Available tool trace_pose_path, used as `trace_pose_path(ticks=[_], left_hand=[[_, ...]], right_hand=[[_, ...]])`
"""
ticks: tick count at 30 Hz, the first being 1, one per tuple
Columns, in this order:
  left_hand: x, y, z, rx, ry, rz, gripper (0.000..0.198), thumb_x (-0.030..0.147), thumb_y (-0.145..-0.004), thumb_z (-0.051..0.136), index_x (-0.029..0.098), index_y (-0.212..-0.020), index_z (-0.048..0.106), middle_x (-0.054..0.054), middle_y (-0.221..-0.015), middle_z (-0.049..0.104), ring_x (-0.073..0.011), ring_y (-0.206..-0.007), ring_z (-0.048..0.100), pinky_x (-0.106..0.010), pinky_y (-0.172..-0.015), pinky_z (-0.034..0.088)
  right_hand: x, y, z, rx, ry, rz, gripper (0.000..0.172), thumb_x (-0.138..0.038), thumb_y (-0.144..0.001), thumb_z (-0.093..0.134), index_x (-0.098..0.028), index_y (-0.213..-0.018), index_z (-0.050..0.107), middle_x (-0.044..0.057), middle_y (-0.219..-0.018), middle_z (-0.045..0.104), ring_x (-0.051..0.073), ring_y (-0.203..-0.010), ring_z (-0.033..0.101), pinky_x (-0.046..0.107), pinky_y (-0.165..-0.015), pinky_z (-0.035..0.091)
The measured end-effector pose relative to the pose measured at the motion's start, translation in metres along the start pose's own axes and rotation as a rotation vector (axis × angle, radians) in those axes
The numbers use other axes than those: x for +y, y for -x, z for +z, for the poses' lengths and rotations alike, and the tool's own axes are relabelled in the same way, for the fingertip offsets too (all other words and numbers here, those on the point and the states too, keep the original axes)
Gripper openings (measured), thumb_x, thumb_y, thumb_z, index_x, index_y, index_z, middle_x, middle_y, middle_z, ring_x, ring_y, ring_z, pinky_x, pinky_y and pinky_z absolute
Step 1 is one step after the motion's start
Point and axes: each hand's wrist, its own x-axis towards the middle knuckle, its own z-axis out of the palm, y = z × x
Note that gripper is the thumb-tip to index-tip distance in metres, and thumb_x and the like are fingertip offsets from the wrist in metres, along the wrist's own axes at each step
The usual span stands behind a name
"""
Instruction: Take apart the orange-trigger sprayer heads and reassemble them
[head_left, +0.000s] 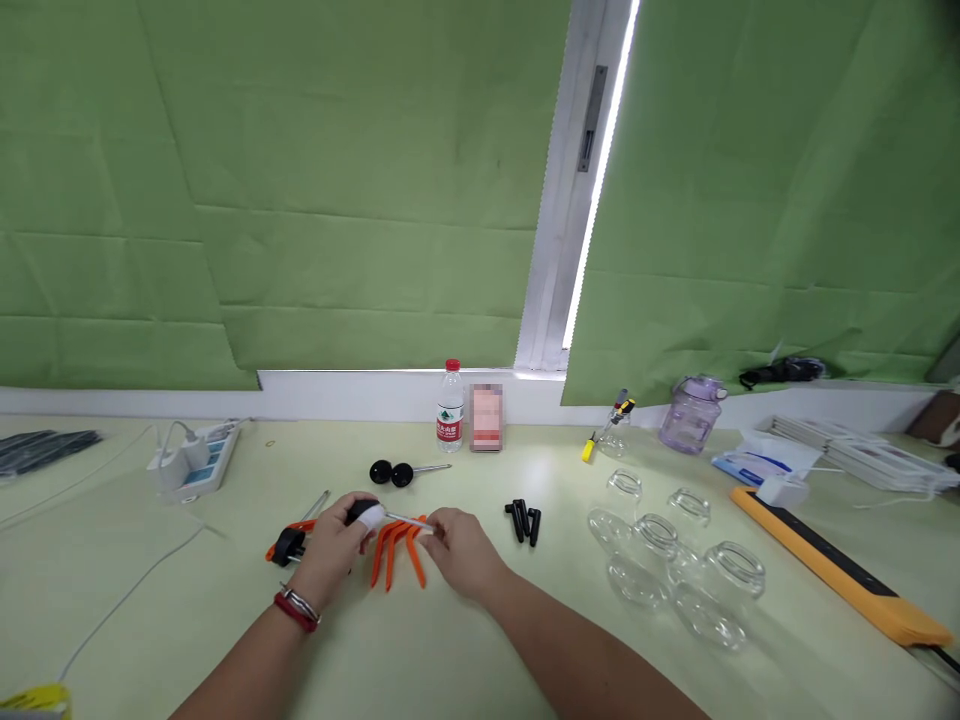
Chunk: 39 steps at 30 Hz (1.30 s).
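My left hand (337, 545) is closed round a black part with a thin metal rod (403, 518) sticking out to the right. Something white shows at its fingers; I cannot tell whether it is a wrapping or a part. At the rod's far end, the fingertips of my right hand (457, 548) are pinched together on it. Several bent orange pieces (390, 555) lie below the rod, between both hands. Just left of my left hand is a black and orange piece (289, 543) with a metal rod. Two black round caps (391, 473), with a metal rod, lie behind the hands.
Several black handle-like pieces (523, 520) lie right of my right hand. Further right stand clear jars (660, 545), screwdrivers (611, 425), a purple bottle (691, 415) and an orange power strip (832, 565). A water bottle (450, 410) and a pink box-like item (487, 417) stand behind; a white power strip (206, 460) is left.
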Motion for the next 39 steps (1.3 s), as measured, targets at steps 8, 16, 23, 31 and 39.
trace_pose_path(ticks=[8, 16, 23, 31, 39], left_hand=[[-0.002, -0.004, -0.007, 0.138, 0.203, 0.08, 0.021, 0.034, -0.074, 0.052, 0.019, -0.088, 0.056, 0.003, -0.063, 0.058, -0.012, -0.053, 0.051, -0.023, -0.05, 0.04], [0.004, 0.012, 0.014, -0.04, 0.256, -0.046, 0.04, 0.027, -0.066, 0.065, 0.019, -0.104, 0.055, 0.0, -0.078, 0.062, -0.0136, -0.067, 0.058, -0.027, -0.067, 0.046], [0.015, 0.046, 0.044, -0.373, 0.122, -0.061, 0.029, 0.025, -0.069, 0.064, 0.023, -0.097, 0.056, -0.002, -0.086, 0.064, -0.0171, -0.08, 0.058, -0.027, -0.069, 0.044], [0.015, 0.06, 0.064, -0.404, 0.078, -0.037, 0.026, 0.024, -0.072, 0.062, 0.027, -0.096, 0.055, 0.0, -0.091, 0.055, -0.0171, -0.08, 0.052, -0.028, -0.071, 0.043], [0.008, 0.056, 0.063, -0.346, 0.087, -0.074, 0.031, 0.027, -0.07, 0.065, 0.026, -0.099, 0.055, 0.0, -0.092, 0.056, -0.0172, -0.08, 0.049, -0.026, -0.071, 0.041]], right_hand=[[-0.005, 0.007, 0.018, -0.006, -0.194, 0.171, 0.039, -0.02, -0.074, 0.056, -0.02, -0.112, 0.055, 0.006, -0.092, 0.065, 0.019, -0.083, 0.06, 0.025, -0.063, 0.04], [0.026, 0.033, -0.014, 0.185, -0.803, 0.25, 0.02, -0.028, -0.078, 0.054, -0.015, -0.093, 0.06, 0.003, -0.08, 0.059, 0.014, -0.069, 0.052, 0.024, -0.063, 0.04], [0.055, 0.087, -0.03, 0.08, -1.495, 0.34, 0.026, -0.043, -0.079, 0.057, -0.018, -0.079, 0.049, 0.002, -0.075, 0.054, 0.01, -0.059, 0.045, 0.023, -0.055, 0.034], [0.074, 0.086, -0.016, -0.013, -1.66, 0.297, 0.021, -0.038, -0.082, 0.056, -0.02, -0.077, 0.046, -0.005, -0.054, 0.046, 0.008, -0.045, 0.034, 0.023, -0.046, 0.026], [0.077, 0.088, -0.017, -0.059, -1.702, 0.277, 0.02, -0.034, -0.083, 0.056, -0.018, -0.073, 0.048, -0.005, -0.052, 0.046, 0.007, -0.043, 0.033, 0.023, -0.044, 0.023]])
